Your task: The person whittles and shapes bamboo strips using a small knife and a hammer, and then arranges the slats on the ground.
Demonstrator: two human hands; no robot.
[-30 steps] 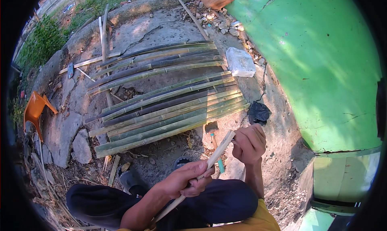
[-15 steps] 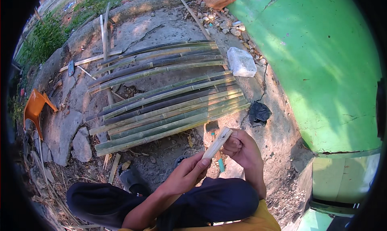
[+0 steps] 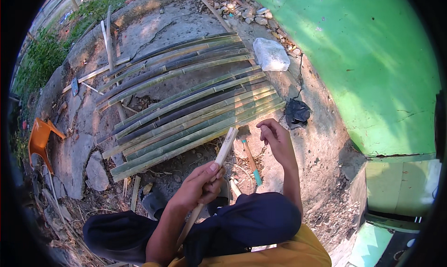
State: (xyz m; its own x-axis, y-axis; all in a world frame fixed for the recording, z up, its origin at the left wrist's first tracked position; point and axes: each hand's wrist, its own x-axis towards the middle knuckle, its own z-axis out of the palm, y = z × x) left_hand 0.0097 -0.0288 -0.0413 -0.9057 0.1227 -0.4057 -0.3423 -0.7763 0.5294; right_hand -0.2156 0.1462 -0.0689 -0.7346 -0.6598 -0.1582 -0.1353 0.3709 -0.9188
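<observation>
My left hand (image 3: pixel 201 184) is closed round a pale strip of split wood or bamboo (image 3: pixel 225 148), which slants up from my lap. A small dark mark shows near its top end. To the right of that end, apart from it, my right hand (image 3: pixel 275 137) is raised with its fingers curled in; whether something small is pinched there I cannot make out. Between the hands, on the ground, lies a hammer (image 3: pixel 251 158) with a wooden handle and a teal grip. Beyond my hands, split bamboo slats (image 3: pixel 195 109) lie side by side in a row.
Over the ground poles, a blue phone-like object (image 3: pixel 74 86) lies at the left. An orange plastic chair (image 3: pixel 39 141) stands at the far left. Right of the slats are a whitish plastic-wrapped block (image 3: pixel 271 55) and a black plastic bag (image 3: pixel 297 113). A green wall (image 3: pixel 363 66) borders the right side.
My right hand has come away from the strip's end and moved up and right. My left hand has lowered and drawn left, tilting the strip more upright. The view has shifted slightly.
</observation>
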